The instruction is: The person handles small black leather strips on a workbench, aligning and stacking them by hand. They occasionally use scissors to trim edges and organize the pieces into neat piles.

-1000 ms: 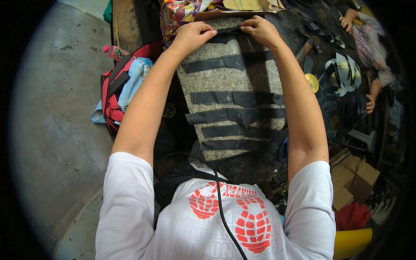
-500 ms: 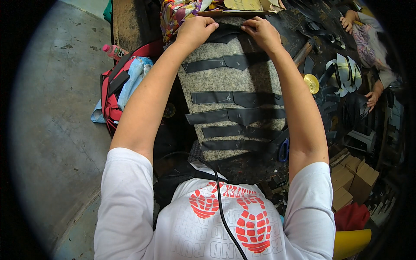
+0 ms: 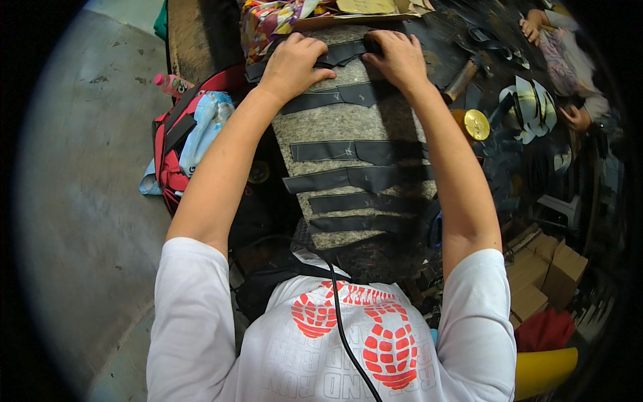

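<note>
A grey felt mat (image 3: 335, 124) lies on the bench ahead of me with several black strips (image 3: 362, 177) laid across it in rows. My left hand (image 3: 295, 63) presses on the left end of the farthest black strip (image 3: 345, 52) at the mat's far edge. Palm down, my right hand (image 3: 398, 59) rests on the same strip's right end. Both hands lie flat with fingers bent onto the strip.
A red bag (image 3: 175, 144) with a pink-capped bottle (image 3: 173, 84) sits at the left on the grey floor. A hammer (image 3: 462, 79) and a gold round tin (image 3: 474, 124) lie right of the mat. Another person's hands (image 3: 569, 117) work at the far right. Cardboard boxes (image 3: 546, 278) stand lower right.
Both hands stay at the mat's far edge on the top strip, shifting only slightly; the view has drifted a little.
</note>
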Tool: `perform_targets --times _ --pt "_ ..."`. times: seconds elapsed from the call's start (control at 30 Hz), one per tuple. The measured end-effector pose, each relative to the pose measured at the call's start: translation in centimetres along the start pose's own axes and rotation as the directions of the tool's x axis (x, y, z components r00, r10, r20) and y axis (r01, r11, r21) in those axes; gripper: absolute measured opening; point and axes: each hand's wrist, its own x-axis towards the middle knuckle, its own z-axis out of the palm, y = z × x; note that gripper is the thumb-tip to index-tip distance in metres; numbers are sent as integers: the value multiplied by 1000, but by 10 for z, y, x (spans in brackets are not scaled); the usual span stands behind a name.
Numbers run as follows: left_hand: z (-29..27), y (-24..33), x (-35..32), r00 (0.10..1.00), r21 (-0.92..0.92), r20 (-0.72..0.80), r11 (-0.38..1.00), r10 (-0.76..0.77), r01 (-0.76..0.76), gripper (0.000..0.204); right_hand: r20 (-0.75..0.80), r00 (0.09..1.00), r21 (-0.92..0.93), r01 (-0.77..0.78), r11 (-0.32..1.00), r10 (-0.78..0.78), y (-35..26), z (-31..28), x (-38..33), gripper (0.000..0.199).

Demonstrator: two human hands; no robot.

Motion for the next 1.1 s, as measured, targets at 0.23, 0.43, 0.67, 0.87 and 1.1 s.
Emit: perform_targets --times 0.23,0.43,0.67,0.87,1.1 --pt "10 16 7 969 14 84 973 -232 231 36 -186 981 243 0 970 46 -60 -40 -44 51" --pt "-7 44 -9 941 51 55 942 -334 331 44 -212 941 -84 -285 955 262 -12 -129 -121 64" --pt "-35 85 -32 956 -34 27 955 -294 294 38 27 888 258 -450 855 459 46 -140 -141 65" --pt "-49 107 -56 948 -76 55 946 -312 316 34 -358 899 171 -203 964 253 88 -124 -46 66" --pt "-57 115 -77 936 -105 101 932 -337 347 33 169 935 123 -333 935 311 100 -79 -8 83"
